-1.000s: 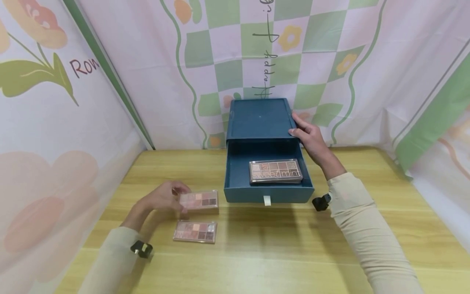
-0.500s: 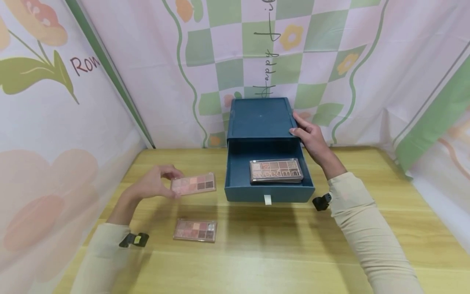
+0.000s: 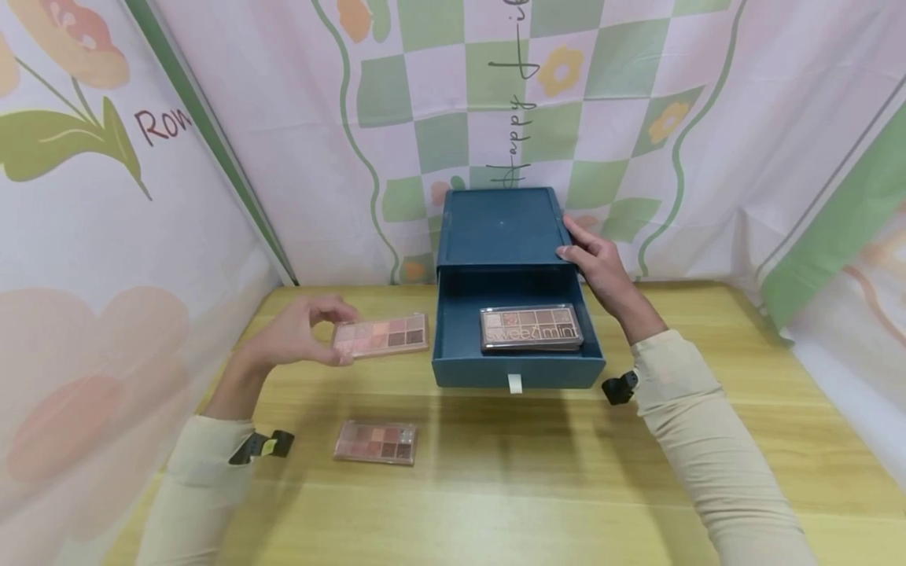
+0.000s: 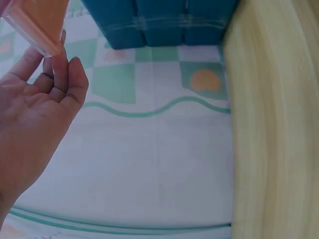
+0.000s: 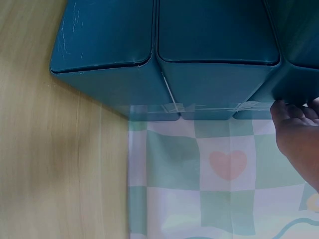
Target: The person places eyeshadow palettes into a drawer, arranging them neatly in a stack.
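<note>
My left hand (image 3: pixel 300 330) pinches a pink eyeshadow palette (image 3: pixel 385 336) by its left end, holding it above the table just left of the open drawer (image 3: pixel 453 334). In the left wrist view, part of that palette (image 4: pixel 37 25) shows at the top left. The drawer is the top one of a dark blue stacked drawer unit (image 3: pixel 502 228). Inside its right half lies a palette marked "sweet mint" (image 3: pixel 531 327), seemingly on top of another. My right hand (image 3: pixel 600 267) rests against the unit's upper right side, thumb at the top edge. A similar palette (image 3: pixel 377 442) lies on the table.
The wooden table (image 3: pixel 495 503) carries the unit at its back edge, close to a checkered curtain (image 3: pixel 488 118). Another curtain (image 3: pixel 127 314) borders the left side. A white pull tab (image 3: pixel 515 384) hangs from the drawer front. Each sleeve cuff carries a small black camera.
My left hand has lifted the palette off the table and carried it away from me, then right toward the drawer. The right hand keeps its place on the drawer unit.
</note>
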Action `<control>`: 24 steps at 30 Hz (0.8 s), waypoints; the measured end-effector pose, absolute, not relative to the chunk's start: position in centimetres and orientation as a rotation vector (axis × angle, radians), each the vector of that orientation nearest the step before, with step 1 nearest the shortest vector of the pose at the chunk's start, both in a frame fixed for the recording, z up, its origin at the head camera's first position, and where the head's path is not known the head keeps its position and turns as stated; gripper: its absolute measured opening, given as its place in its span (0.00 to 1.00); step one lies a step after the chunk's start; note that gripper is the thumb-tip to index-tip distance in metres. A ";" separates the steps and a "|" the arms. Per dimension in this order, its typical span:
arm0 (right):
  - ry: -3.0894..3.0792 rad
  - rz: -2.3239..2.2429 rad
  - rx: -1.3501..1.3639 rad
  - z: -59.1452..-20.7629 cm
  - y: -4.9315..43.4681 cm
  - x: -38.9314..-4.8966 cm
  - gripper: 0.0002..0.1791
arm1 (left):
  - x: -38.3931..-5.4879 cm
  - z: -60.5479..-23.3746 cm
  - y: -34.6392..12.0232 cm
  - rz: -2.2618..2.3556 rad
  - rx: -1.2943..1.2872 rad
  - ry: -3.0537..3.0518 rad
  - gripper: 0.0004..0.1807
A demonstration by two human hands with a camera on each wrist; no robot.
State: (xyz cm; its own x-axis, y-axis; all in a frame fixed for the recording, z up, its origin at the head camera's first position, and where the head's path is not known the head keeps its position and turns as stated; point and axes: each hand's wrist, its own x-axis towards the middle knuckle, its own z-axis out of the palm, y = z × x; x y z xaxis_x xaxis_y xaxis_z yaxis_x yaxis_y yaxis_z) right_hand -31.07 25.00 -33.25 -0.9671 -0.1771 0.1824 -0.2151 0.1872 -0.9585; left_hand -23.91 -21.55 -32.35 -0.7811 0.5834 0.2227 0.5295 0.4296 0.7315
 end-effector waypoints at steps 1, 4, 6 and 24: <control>-2.397 1.943 0.398 -33.2 25.0 -31.1 0.37 | -23.9 -32.2 -21.4 1.304 1.028 2.596 0.24; -2.396 1.945 0.400 -33.2 25.0 -31.0 0.37 | -23.9 -31.5 -20.9 1.322 1.055 2.595 0.25; -2.395 1.947 0.400 -33.3 25.0 -31.0 0.37 | -23.9 -31.0 -20.5 1.312 1.056 2.614 0.25; -2.423 1.917 0.373 -33.3 25.0 -30.9 0.37 | -23.3 -27.5 -11.7 1.122 1.007 2.701 0.28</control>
